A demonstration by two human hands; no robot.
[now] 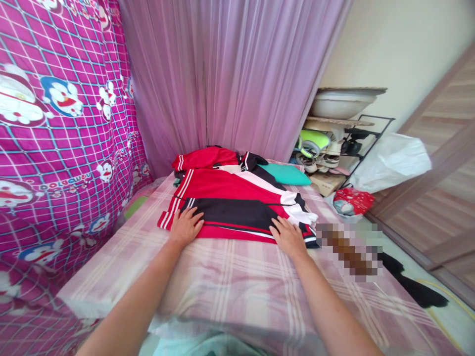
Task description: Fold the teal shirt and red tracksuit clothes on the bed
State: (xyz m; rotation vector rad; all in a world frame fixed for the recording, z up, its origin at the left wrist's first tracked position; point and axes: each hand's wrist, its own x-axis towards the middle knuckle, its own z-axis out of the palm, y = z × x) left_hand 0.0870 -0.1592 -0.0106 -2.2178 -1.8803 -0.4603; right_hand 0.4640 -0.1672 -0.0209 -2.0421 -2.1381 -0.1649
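A red, black and white sports jacket [218,185] lies spread on the plaid-covered surface, with a black sleeve [230,211] folded across its near side. White stripes run along its left hem and its right end is white and black. My left hand [184,227] rests flat on the near left part, fingers spread over the striped end of the black sleeve. On the near right part, my right hand [287,235] lies with fingers apart over the black and red cloth. Both palms face down and neither hand grips anything.
Behind the jacket lie another red and black garment [210,158] and a teal cloth item [285,174]. A shoe rack [365,165] with basins [343,105] stands back right. Pink cartoon fabric [74,148] hangs at left, a purple curtain [230,74] behind. One patch at right is pixelated.
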